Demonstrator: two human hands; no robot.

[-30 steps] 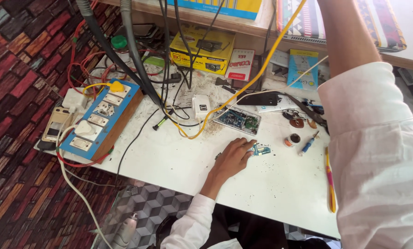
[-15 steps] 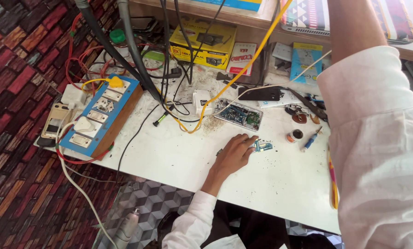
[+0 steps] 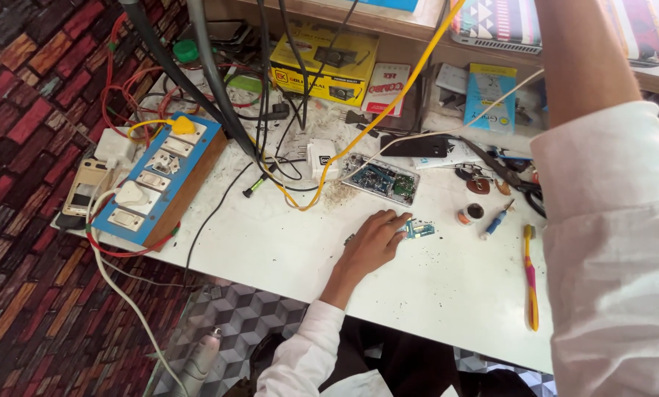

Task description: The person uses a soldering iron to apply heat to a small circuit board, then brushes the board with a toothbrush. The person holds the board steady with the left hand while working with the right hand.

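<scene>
My left hand (image 3: 372, 244) lies flat on the white table (image 3: 270, 235), fingers stretched out. Its fingertips touch a small blue-green circuit piece (image 3: 420, 229). Just beyond it lies an opened device with a bare circuit board (image 3: 382, 181). My right arm, in a white sleeve (image 3: 609, 220), is raised toward the top of the view, and its hand is out of frame.
A blue socket board (image 3: 153, 180) with plugs and red wires sits at the left edge, beside a phone (image 3: 85, 188). A yellow cable (image 3: 388, 103) and black hoses (image 3: 212, 88) cross the table. A yellow box (image 3: 326, 66), a white charger (image 3: 320, 158), a blue screwdriver (image 3: 495, 220) and a yellow-pink toothbrush (image 3: 529, 272) lie about.
My left hand has crept forward a little until its fingertips reached the small circuit piece. The right arm stays raised; the view has shifted slightly.
</scene>
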